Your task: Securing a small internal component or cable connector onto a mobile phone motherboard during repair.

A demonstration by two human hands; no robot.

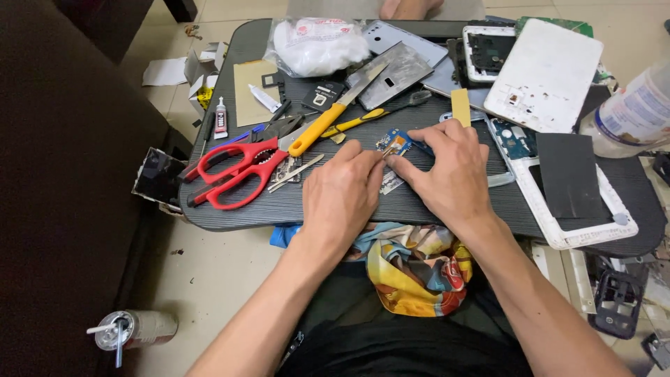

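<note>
**Small board pinched between both hands, clutter close by**

My left hand (342, 192) and right hand (453, 174) pinch a small blue circuit board (395, 143) at mid-tabletop (419, 202), fingertips pressed together. It looks thin, gold-edged, fragile. I judge a slip could flick it into the red scissors (237, 171) or yellow-handled knife (335, 119) to the left.

Our two hands rest side by side on the table (230, 209), the left hand (342, 192) just left of the right hand (450, 174). Between our fingertips lies a small circuit board (396, 142). Left of the left hand lie the scissors (237, 167), and behind it a knife (335, 115) and a screwdriver (370, 119). Right of the right hand lies a tablet frame (558, 202); behind it, a tablet back cover (544, 73). Before both hands, off the table edge, a cloth (412, 265) sits on our lap.
</note>
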